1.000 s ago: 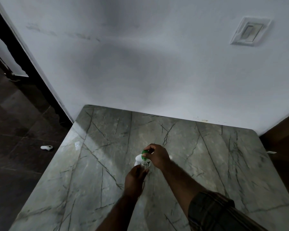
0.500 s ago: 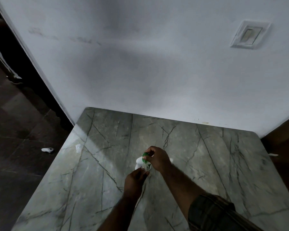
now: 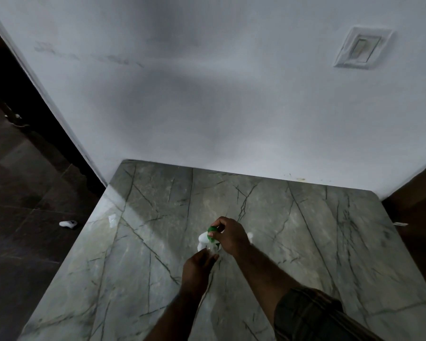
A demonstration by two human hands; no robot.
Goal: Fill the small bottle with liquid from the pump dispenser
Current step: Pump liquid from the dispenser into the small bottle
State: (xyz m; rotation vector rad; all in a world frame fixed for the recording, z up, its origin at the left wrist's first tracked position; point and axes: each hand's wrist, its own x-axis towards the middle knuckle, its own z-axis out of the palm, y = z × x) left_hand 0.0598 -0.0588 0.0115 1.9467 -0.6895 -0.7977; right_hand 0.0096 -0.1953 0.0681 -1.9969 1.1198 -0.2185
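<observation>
**A:** What is taking up most of the view?

**B:** A pale wall (image 3: 231,94) is filling the whole upper part, with a square switch plate (image 3: 362,49) sitting high on its right side. Below it, a grey-green marble table (image 3: 330,242) with dark veins is butting against the wall, and a dark tiled floor (image 3: 22,230) is showing off to the left.

**A:** And the person?

**B:** Two bare forearms are reaching in from the bottom edge; a dark checked sleeve (image 3: 312,316) is covering the right upper arm. Both hands are meeting near the middle of the table.

**A:** What are they doing there?

**B:** The right hand (image 3: 230,236) is curling over the top of the pump dispenser (image 3: 204,238), a white bottle with a green head, its fingers closing round that head. The left hand (image 3: 198,265) is coming up from below, its fingers wrapping the small bottle (image 3: 213,248), a clear one (only its upper part is showing above the fingertips). It is being held right against the dispenser, just under the green head.

**A:** Is liquid flowing?

**B:** I cannot tell; the spot is too small and dim.

**A:** Anything smaller?

**B:** A small white object (image 3: 250,236) is peeking out just past the right hand, and a white scrap (image 3: 68,223) is lying on the floor left of the table.
</observation>
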